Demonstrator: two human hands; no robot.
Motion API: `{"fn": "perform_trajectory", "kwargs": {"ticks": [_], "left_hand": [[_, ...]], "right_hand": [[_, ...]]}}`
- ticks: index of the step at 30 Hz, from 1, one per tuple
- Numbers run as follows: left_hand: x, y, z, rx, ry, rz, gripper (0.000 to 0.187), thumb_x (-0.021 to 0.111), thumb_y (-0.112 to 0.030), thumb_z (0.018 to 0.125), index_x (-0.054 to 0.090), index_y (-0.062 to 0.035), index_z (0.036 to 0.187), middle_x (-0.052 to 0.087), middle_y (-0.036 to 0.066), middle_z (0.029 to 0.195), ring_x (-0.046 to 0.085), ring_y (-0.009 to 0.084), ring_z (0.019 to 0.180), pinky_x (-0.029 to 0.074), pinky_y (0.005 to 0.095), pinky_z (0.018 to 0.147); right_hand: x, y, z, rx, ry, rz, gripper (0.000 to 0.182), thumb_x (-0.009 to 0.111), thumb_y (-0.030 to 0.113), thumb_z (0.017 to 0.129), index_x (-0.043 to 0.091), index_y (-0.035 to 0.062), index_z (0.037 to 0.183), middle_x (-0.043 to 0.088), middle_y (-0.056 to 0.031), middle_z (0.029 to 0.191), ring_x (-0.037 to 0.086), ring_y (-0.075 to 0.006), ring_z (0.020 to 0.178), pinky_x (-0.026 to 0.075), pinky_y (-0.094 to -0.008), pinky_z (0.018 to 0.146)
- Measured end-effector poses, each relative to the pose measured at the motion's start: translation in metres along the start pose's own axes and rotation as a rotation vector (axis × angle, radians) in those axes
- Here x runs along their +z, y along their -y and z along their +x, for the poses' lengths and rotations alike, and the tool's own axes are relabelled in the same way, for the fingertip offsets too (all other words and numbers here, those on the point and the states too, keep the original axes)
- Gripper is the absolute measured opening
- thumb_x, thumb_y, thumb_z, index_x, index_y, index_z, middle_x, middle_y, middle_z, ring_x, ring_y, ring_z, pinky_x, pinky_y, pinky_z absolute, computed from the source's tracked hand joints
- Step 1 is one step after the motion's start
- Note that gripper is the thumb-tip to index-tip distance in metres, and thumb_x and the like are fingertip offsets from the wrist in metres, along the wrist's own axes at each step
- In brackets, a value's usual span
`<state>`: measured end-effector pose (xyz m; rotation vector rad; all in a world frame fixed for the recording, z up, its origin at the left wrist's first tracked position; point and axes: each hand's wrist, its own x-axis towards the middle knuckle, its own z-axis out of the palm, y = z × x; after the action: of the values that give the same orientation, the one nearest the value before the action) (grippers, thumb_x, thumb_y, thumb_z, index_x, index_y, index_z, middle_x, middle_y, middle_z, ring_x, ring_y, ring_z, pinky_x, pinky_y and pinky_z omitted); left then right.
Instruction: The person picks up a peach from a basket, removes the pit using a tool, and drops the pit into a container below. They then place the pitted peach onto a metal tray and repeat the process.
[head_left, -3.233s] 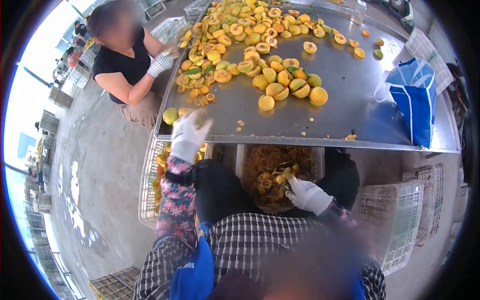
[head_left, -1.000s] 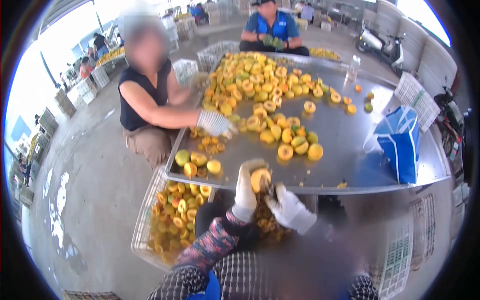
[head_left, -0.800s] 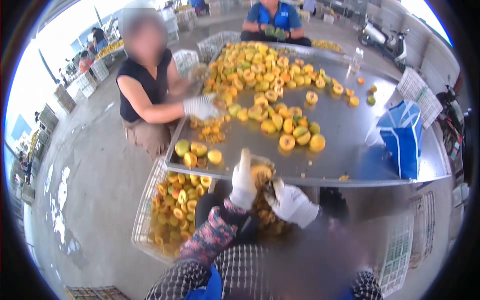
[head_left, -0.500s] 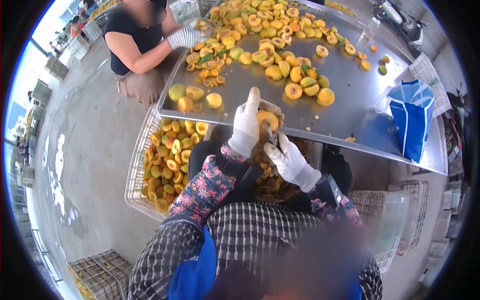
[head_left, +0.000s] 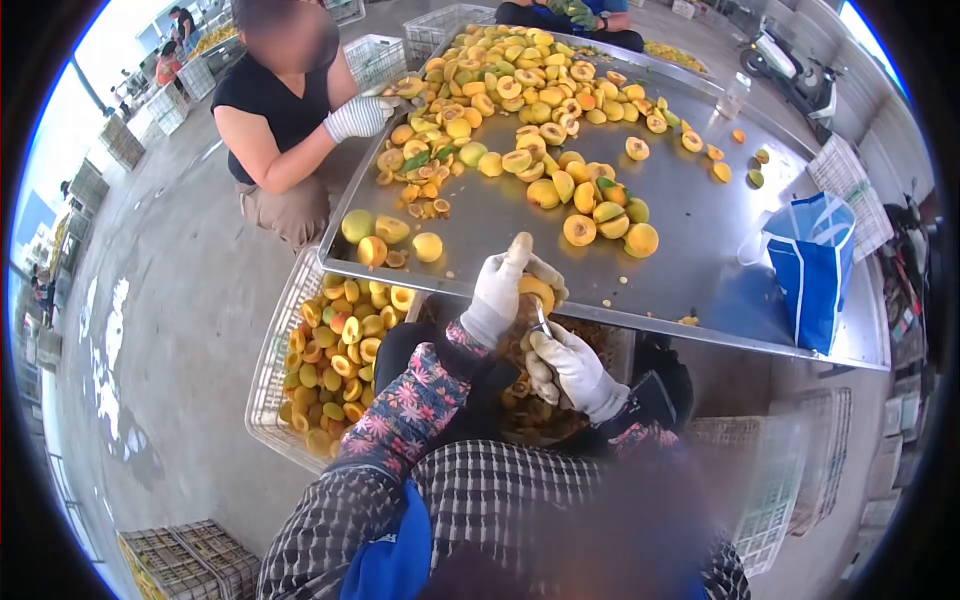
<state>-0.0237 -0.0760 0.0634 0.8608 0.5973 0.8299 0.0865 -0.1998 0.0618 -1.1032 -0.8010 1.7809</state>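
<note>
My left hand (head_left: pixel 498 300), in a white glove, closes around a halved yellow peach (head_left: pixel 538 290) just in front of the table edge. My right hand (head_left: pixel 578 372), gloved too, grips a slim spoon-like metal tool (head_left: pixel 542 318). Its tip meets the cut face of the fruit; the exact end is hidden. Below both hands sits a container of brownish pits and scraps (head_left: pixel 525 415), partly covered by my arms. To the left, a white plastic crate (head_left: pixel 268 385) holds many peach halves (head_left: pixel 335 365).
A metal table (head_left: pixel 700 270) carries a heap of peaches (head_left: pixel 530 100), a blue bag (head_left: pixel 808 275) and a clear bottle (head_left: pixel 733 97). Across its left corner a co-worker's striped-gloved hand (head_left: pixel 360 118) reaches to the fruit. Stacked crates (head_left: pixel 760 470) stand at my right.
The view has tilted up, so the table and crate sit lower in the picture. Both hands appear lower, still holding the peach half and tool; the co-worker's hand has moved slightly.
</note>
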Motion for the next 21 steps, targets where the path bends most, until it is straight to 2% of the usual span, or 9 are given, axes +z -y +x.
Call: {"fn": "perform_trajectory", "kwargs": {"ticks": [2, 5, 6, 9, 10, 14, 18, 20, 21], "left_hand": [[0.008, 0.003, -0.001, -0.038, -0.119, -0.142, 0.066, 0.047, -0.056, 0.097, 0.061, 0.0052, 0.076, 0.063, 0.019, 0.074, 0.065, 0.0329, 0.065, 0.055, 0.0418, 0.062], [0.016, -0.001, 0.0, -0.173, -0.22, -0.248, 0.06, 0.052, -0.053, 0.096, 0.059, 0.002, 0.075, 0.065, 0.015, 0.074, 0.067, 0.0276, 0.064, 0.058, 0.0372, 0.058], [0.017, 0.002, 0.0, -0.132, -0.201, -0.242, 0.06, 0.052, -0.053, 0.096, 0.059, 0.0023, 0.075, 0.065, 0.015, 0.074, 0.067, 0.0272, 0.064, 0.058, 0.0367, 0.058], [0.018, 0.01, -0.001, -0.011, -0.166, -0.193, 0.06, 0.052, -0.053, 0.096, 0.06, 0.0031, 0.075, 0.065, 0.015, 0.074, 0.067, 0.0262, 0.063, 0.057, 0.0355, 0.058], [0.02, 0.012, 0.0, 0.031, -0.162, -0.153, 0.06, 0.052, -0.053, 0.096, 0.06, 0.0032, 0.076, 0.065, 0.016, 0.074, 0.067, 0.0257, 0.063, 0.057, 0.0354, 0.058], [0.026, 0.018, 0.002, 0.122, -0.137, -0.036, 0.06, 0.052, -0.05, 0.097, 0.064, 0.0049, 0.077, 0.066, 0.013, 0.069, 0.065, 0.0203, 0.06, 0.054, 0.0302, 0.057], [0.021, 0.032, 0.001, 0.274, -0.026, 0.276, 0.06, 0.05, -0.049, 0.099, 0.067, 0.0049, 0.078, 0.066, 0.01, 0.065, 0.062, 0.017, 0.058, 0.051, 0.027, 0.057], [0.023, 0.035, 0.001, 0.159, -0.049, 0.164, 0.062, 0.048, -0.051, 0.099, 0.064, 0.0051, 0.078, 0.066, 0.015, 0.072, 0.065, 0.0245, 0.063, 0.055, 0.0329, 0.062], [0.024, 0.036, 0.0, 0.099, -0.059, 0.11, 0.063, 0.046, -0.052, 0.099, 0.063, 0.0052, 0.079, 0.066, 0.018, 0.076, 0.067, 0.0283, 0.066, 0.057, 0.0359, 0.064]], "right_hand": [[0.004, 0.003, -0.002, -0.027, -0.043, -0.064, 0.027, 0.051, 0.035, 0.101, 0.049, 0.0098, 0.109, 0.046, 0.0017, 0.064, 0.043, -0.0086, 0.047, 0.036, -0.0237, 0.044], [-0.001, -0.007, 0.003, -0.144, -0.098, -0.216, 0.025, 0.052, 0.034, 0.101, 0.05, 0.0103, 0.107, 0.045, 0.0017, 0.064, 0.042, -0.0085, 0.047, 0.035, -0.0235, 0.043], [0.006, 0.006, -0.006, -0.007, -0.099, -0.051, 0.023, 0.052, 0.033, 0.101, 0.052, 0.0098, 0.104, 0.045, 0.0013, 0.064, 0.041, -0.0092, 0.045, 0.034, -0.0237, 0.042], [-0.007, 0.002, -0.01, 0.041, 0.08, 0.393, 0.024, 0.05, 0.032, 0.102, 0.054, 0.0084, 0.103, 0.045, 0.0006, 0.063, 0.039, -0.01, 0.043, 0.033, -0.024, 0.041], [-0.007, 0.001, -0.01, 0.044, 0.072, 0.415, 0.029, 0.046, 0.035, 0.103, 0.056, 0.008, 0.101, 0.042, 0.0009, 0.059, 0.039, -0.0102, 0.04, 0.032, -0.0249, 0.038], [-0.015, 0.001, -0.018, 0.051, 0.078, 0.472, 0.029, 0.046, 0.035, 0.103, 0.055, 0.0079, 0.102, 0.04, 0.0014, 0.058, 0.036, -0.0101, 0.039, 0.031, -0.0247, 0.038], [-0.023, -0.008, -0.031, 0.06, 0.124, 0.493, 0.026, 0.047, 0.032, 0.103, 0.054, 0.0076, 0.104, 0.045, -0.0004, 0.062, 0.038, -0.0102, 0.041, 0.032, -0.0249, 0.04], [-0.027, -0.011, -0.035, 0.057, 0.131, 0.467, 0.026, 0.047, 0.033, 0.103, 0.054, 0.0078, 0.104, 0.044, -0.0001, 0.062, 0.039, -0.0098, 0.042, 0.033, -0.0246, 0.04], [-0.025, -0.011, -0.037, 0.053, 0.058, 0.303, 0.026, 0.048, 0.033, 0.102, 0.054, 0.0078, 0.104, 0.045, 0.0001, 0.063, 0.04, -0.0093, 0.043, 0.033, -0.024, 0.041]]}}
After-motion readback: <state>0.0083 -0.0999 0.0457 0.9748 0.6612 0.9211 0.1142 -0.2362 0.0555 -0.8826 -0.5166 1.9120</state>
